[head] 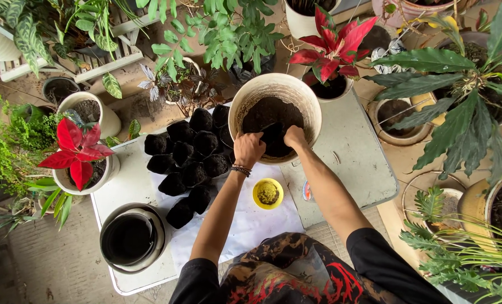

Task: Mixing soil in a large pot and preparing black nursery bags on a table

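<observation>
1. Two bare hands reach into a large cream bucket [313, 104] at the far edge of the white table [363, 163]; the bucket is partly filled with dark soil [270, 112].
2. Between the hands, inside the bucket, sits a small black grow bag [274, 139].
3. On one side of the bag, the left hand [248, 150] has its fingers curled over the bag's edge; a beaded bracelet [241, 169] circles its wrist.
4. On the other side, the right hand [295, 137] has its fingers bent down onto the bag's rim, the tips hidden, so how tightly they press I cannot tell.
5. A cluster of filled black bags [189, 160] lies left of the bucket on a white cloth [251, 225].
6. Just below the hands, on the cloth, stands a small yellow bowl [268, 193] holding brownish granules.
7. Near the table's front left corner rests an empty pot with a black liner [131, 239].
8. Red-leaved plants [77, 147] and green potted plants surround the table.
</observation>
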